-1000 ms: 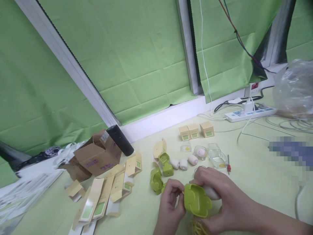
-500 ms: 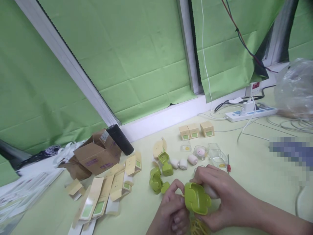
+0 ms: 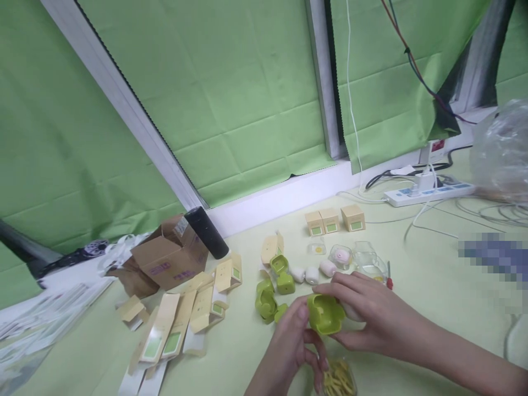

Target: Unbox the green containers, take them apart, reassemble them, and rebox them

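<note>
A green, flower-shaped plastic cup (image 3: 326, 314) is held with its opening facing me. My right hand (image 3: 367, 308) is closed on its right side, and a pale piece shows partly hidden beneath those fingers. At the cup's left edge is the thumb of my left hand (image 3: 291, 344), with the fingers curled below. Just under that hand stands a clear container (image 3: 350, 379) of thin yellow strips. More green cups (image 3: 266, 301) lie on the table beyond my left hand. Small white rounded pieces (image 3: 312, 276) and a pinkish one (image 3: 328, 268) lie beyond the held cup.
Several opened small cartons (image 3: 181, 322) lie at the left, near a brown cardboard box (image 3: 173, 258) and a black cylinder (image 3: 207, 234). Small closed boxes (image 3: 352, 218) stand at the back. Clear plastic packaging (image 3: 365, 256), a red-tipped tool (image 3: 389, 281) and a power strip (image 3: 429, 192) are to the right.
The cup has risen slightly and turned in my hands. My left hand has shifted, its thumb now along the cup's edge, and more of the container of yellow strips shows.
</note>
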Demonstrator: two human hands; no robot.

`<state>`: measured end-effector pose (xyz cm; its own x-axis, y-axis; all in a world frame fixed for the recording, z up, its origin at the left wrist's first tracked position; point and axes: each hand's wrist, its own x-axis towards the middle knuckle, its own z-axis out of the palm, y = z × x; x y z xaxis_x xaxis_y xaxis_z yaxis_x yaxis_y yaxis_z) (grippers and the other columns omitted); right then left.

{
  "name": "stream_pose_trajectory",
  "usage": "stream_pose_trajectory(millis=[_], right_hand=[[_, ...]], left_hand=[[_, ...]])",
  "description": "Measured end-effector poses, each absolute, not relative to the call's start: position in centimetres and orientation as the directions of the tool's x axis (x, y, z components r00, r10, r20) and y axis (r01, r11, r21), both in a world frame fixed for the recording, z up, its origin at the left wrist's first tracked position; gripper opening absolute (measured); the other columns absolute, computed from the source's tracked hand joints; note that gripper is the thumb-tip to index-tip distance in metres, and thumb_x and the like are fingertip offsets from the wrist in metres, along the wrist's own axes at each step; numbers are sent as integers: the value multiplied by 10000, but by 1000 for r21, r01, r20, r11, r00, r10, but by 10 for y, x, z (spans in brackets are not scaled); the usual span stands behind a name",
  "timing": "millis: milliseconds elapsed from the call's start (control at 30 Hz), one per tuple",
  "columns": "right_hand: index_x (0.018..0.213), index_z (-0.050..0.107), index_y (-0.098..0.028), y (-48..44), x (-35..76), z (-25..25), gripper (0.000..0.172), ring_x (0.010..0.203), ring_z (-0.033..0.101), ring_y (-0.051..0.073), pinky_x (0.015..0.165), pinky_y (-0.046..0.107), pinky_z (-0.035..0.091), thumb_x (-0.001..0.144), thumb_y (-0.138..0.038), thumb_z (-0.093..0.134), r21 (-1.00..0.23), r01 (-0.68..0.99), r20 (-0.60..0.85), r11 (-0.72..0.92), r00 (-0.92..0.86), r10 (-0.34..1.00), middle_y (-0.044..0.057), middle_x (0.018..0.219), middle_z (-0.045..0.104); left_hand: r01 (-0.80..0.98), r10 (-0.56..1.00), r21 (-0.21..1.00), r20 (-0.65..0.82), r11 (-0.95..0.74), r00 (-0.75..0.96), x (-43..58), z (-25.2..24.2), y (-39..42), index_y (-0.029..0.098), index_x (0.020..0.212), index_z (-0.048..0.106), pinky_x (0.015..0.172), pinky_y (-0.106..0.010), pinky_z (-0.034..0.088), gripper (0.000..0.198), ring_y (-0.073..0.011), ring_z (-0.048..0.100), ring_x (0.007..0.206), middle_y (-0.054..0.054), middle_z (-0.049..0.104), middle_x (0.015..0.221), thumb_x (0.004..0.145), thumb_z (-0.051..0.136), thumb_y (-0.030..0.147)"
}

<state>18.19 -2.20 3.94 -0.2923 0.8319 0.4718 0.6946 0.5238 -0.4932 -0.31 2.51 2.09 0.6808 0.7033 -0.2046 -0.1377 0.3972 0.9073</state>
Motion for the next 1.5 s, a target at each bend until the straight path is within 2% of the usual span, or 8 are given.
stream_pose_trajectory(millis=[100, 233, 400, 633, 967, 1267, 1400, 1500], right_hand=[[1276, 283, -259, -23, 187, 41, 660, 820, 596, 181, 686, 277, 477, 692, -143, 568, -690, 612, 338, 387, -201, 919, 50, 1056, 549], [1111, 393, -268, -20, 195, 44, 260, 930, 580, 191, 755, 305, 491, 861, -250, 464, -796, 522, 335, 305, -39, 941, 61, 1089, 528], [1133, 448, -285, -16, 193, 37, 357, 964, 577, 220, 772, 323, 503, 817, -347, 603, -733, 506, 473, 455, -101, 875, 52, 1059, 591], [1296, 411, -259, -24, 173, 27, 463, 959, 560, 205, 795, 350, 478, 861, -217, 564, -324, 601, 647, 731, -423, 634, 62, 1106, 630], [1277, 419, -199, -25, 170, 18, 420, 969, 561, 223, 787, 377, 485, 874, -223, 537, -201, 679, 666, 706, -434, 607, 99, 1090, 634], [1197, 519, -201, -29, 154, 16, 426, 834, 545, 207, 650, 326, 498, 788, -82, 531, -337, 628, 687, 702, -346, 639, 97, 948, 601], [1091, 574, -186, -28, 151, 12, 414, 724, 511, 192, 600, 326, 484, 714, -23, 522, -286, 650, 770, 704, -281, 573, 69, 826, 617], [1201, 516, -184, -24, 158, 12, 416, 820, 545, 199, 698, 340, 494, 796, -93, 534, -232, 612, 738, 756, -395, 547, 78, 911, 641]], left_hand=[[-219, 828, 900, -223, 378, 514, 1, 19, 22, 134, 923, 570, 348, -167, 418, 309, -83, 536, 499, -30, 586, 781, 776, 614, 402], [-405, 849, 785, -275, 470, 452, 7, 16, 23, 145, 1065, 528, 557, -224, 487, 335, -163, 636, 742, -102, 612, 1022, 813, 578, 361], [-474, 791, 692, -237, 545, 564, 12, 15, 21, 115, 1038, 525, 580, -261, 442, 343, -164, 598, 670, -91, 632, 891, 752, 556, 301], [-371, 666, 643, -299, 670, 683, 15, 8, 13, 161, 903, 521, 398, -184, 156, 271, -47, 315, 427, 52, 443, 587, 749, 531, 384], [-360, 635, 606, -326, 709, 701, 16, 0, 11, 185, 843, 487, 441, -210, 126, 267, -59, 271, 417, 67, 437, 548, 695, 536, 401], [-381, 663, 594, -377, 708, 646, 14, 9, 6, 157, 783, 550, 570, -237, 287, 241, -119, 450, 607, 14, 557, 674, 574, 599, 267], [-402, 722, 676, -285, 618, 631, 16, 16, 1, 144, 770, 576, 573, -243, 279, 185, -139, 477, 681, -20, 596, 785, 611, 555, 236], [-354, 683, 684, -290, 637, 670, 13, 16, 2, 153, 812, 569, 529, -239, 237, 200, -116, 432, 582, 5, 553, 706, 659, 530, 276]])
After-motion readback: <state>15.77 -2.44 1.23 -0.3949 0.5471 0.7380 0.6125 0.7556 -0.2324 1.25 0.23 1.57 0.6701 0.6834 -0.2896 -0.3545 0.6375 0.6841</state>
